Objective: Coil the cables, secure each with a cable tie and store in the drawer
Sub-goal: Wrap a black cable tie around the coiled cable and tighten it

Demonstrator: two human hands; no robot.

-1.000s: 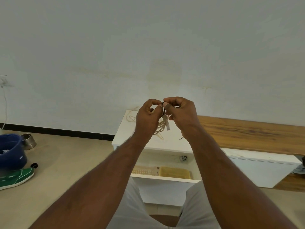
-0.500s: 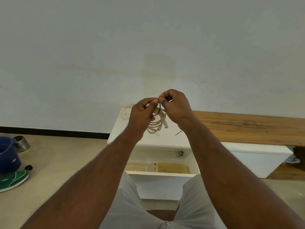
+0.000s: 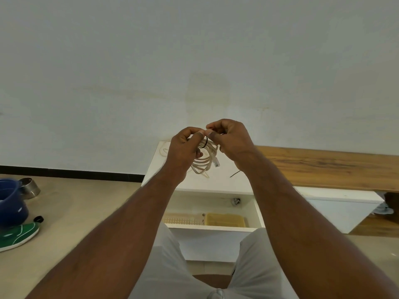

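Both hands up in front of the wall, held over the white desk (image 3: 224, 182). Left hand (image 3: 183, 152) curled round the coiled cable (image 3: 204, 164), pale loops hanging below the fingers, clear plug end (image 3: 216, 162) dangling on the right of the bundle. Right hand (image 3: 228, 141) pinched tight on the black cable tie (image 3: 205, 141), thumb and forefinger closed, tip to tip against the left thumb. Tie looped over the top of the coil, between the two hands.

Compared with half a second back: grip unchanged on both sides, hands about as high against the wall, knuckles pressed a touch closer together. Loop of the tie drawn smaller and snugger on the bundle than before. Coil spread wider below the left hand, more strands showing. A second back, bundle mostly hidden behind the fingers; now hung out in plain sight.

Second pale cable (image 3: 165, 151) left loose on the far left corner of the desk, same spot as earlier. Thin dark strand (image 3: 235, 174) lying on the desk under the right wrist, unmoved. Drawer (image 3: 216, 228) open below the desk edge, yellow box (image 3: 225, 219) and pale ridged tray (image 3: 183, 219) inside, as before. Blue bucket (image 3: 10, 203), metal bowl (image 3: 30, 187) and green shoe (image 3: 17, 235) on the floor at left.
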